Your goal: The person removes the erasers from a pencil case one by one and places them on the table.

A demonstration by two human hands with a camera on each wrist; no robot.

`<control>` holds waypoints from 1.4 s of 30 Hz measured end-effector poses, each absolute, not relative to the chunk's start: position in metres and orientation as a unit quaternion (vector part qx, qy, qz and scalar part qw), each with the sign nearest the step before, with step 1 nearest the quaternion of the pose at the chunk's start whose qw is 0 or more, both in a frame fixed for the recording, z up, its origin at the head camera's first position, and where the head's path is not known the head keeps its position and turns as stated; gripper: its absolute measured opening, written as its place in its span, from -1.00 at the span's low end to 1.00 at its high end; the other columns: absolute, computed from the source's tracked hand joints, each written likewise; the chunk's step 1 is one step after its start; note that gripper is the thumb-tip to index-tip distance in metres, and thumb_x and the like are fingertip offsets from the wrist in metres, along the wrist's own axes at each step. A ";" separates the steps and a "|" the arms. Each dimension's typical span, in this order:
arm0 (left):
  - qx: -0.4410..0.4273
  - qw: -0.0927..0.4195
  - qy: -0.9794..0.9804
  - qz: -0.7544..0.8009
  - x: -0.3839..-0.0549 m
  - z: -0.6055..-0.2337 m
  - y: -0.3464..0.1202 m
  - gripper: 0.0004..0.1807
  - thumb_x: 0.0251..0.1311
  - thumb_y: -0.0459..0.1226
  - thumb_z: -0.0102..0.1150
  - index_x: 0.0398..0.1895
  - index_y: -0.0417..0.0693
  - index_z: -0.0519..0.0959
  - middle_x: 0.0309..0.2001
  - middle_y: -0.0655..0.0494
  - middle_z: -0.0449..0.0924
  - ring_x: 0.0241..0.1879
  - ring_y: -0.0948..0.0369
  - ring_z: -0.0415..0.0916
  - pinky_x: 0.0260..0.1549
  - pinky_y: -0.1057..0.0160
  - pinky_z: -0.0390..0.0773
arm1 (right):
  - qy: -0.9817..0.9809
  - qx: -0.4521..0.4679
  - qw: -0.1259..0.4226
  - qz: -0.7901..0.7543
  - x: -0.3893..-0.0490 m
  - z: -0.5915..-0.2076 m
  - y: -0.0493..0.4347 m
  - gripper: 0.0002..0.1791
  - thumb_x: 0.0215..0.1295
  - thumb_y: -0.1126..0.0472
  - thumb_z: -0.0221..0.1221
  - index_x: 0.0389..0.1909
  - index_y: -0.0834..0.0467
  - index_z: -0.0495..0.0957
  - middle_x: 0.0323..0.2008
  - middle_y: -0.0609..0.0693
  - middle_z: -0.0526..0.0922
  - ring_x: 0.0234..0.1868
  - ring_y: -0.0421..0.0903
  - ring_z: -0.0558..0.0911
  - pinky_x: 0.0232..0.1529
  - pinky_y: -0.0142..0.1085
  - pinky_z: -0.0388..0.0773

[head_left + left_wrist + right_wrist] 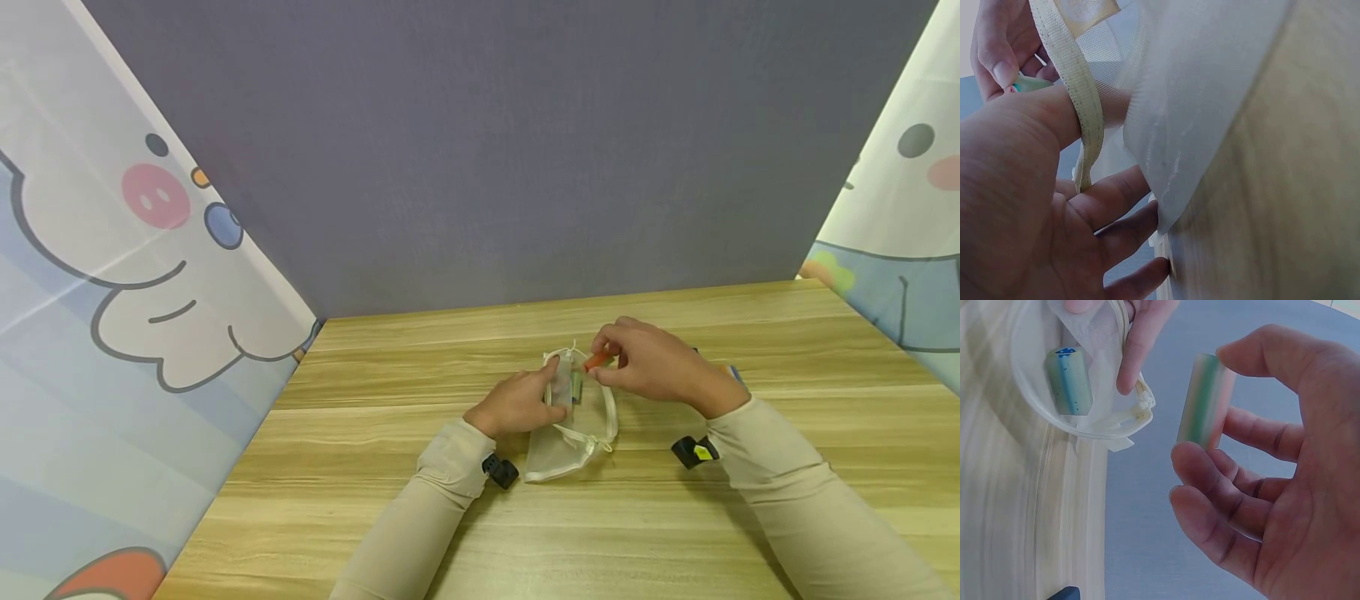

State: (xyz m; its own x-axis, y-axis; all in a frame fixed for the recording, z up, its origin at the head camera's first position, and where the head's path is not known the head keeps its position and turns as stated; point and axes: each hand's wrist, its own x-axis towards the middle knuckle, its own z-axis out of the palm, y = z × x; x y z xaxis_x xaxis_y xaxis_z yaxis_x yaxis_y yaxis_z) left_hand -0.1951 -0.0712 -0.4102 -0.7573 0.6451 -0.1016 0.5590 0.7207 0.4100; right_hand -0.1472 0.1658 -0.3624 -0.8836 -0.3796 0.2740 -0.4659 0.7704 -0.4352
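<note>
A white mesh drawstring bag lies on the table with its mouth spread. My left hand holds its rim, thumb at the inner side and a finger outside; in the left wrist view the pale edging band crosses the hand, and the other fingers are loosely extended. Inside the bag lies a translucent eraser with a blue stripe and dark specks. Just right of the mouth, my right hand pinches a green-and-orange striped eraser between thumb and fingertips.
Behind my right wrist, a small blue-and-white thing shows in part on the wood-grain table. A grey panel rises at the table's back edge. Cartoon-print sheets stand on both sides. Black wrist cameras sit under each wrist.
</note>
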 end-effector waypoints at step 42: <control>0.341 0.104 0.917 0.178 -0.195 -0.411 -0.072 -0.01 0.25 0.05 0.23 0.63 0.01 -0.04 0.29 0.09 0.51 0.13 0.24 0.52 0.04 0.22 0.51 | -0.937 0.202 0.111 0.261 -0.149 -0.353 0.184 -0.81 0.23 0.15 0.36 -0.20 0.09 0.61 -0.18 -0.01 0.59 -0.16 0.01 0.64 -0.19 -0.12 0.53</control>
